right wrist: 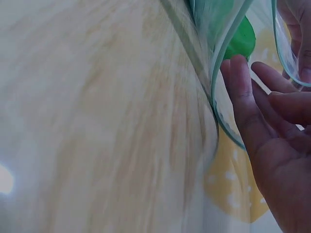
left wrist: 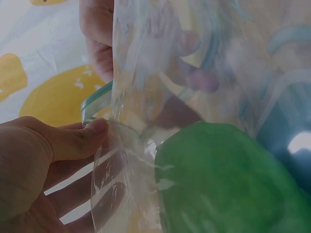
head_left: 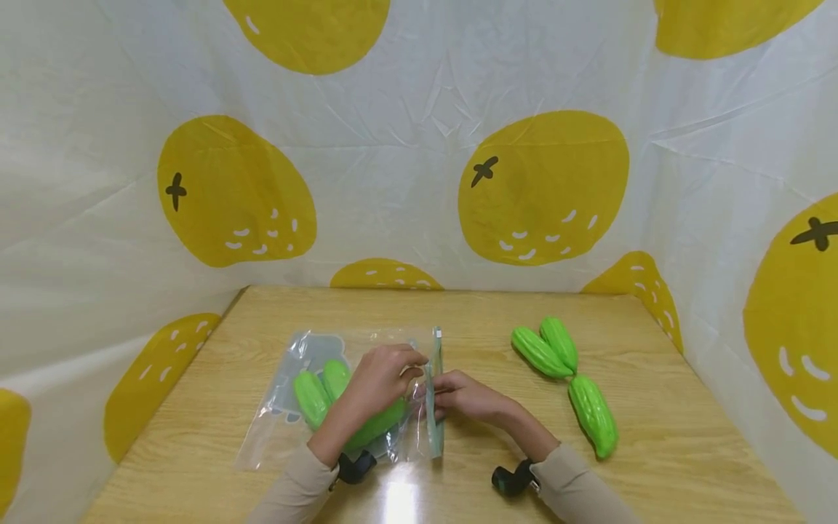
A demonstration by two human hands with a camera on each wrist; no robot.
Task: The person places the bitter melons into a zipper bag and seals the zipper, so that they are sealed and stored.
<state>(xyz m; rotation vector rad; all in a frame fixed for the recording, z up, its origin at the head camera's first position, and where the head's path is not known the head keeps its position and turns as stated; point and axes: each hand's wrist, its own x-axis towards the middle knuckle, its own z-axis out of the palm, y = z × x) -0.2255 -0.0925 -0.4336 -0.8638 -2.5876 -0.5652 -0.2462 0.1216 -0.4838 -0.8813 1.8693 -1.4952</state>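
A clear zip bag (head_left: 265, 437) with a pale blue print lies flat, its green-edged mouth (head_left: 430, 415) raised toward the right. Inside it are several bright green ridged bitter melons (head_left: 311, 399), partly covered by my left forearm. My left hand (head_left: 374, 378) reaches over the bag and pinches the film at the mouth between thumb (left wrist: 80, 141) and fingers. At the opening is my right hand (head_left: 474, 397); its fairly straight fingers (right wrist: 241, 85) reach into the mouth and touch the film. No melon is in my right hand.
Three loose bitter melons (head_left: 592, 415) lie on the wooden table (head_left: 668, 437), right of my right hand, their ends close together. A white curtain (head_left: 386, 182) printed with yellow fruit surrounds the table at the back and sides.
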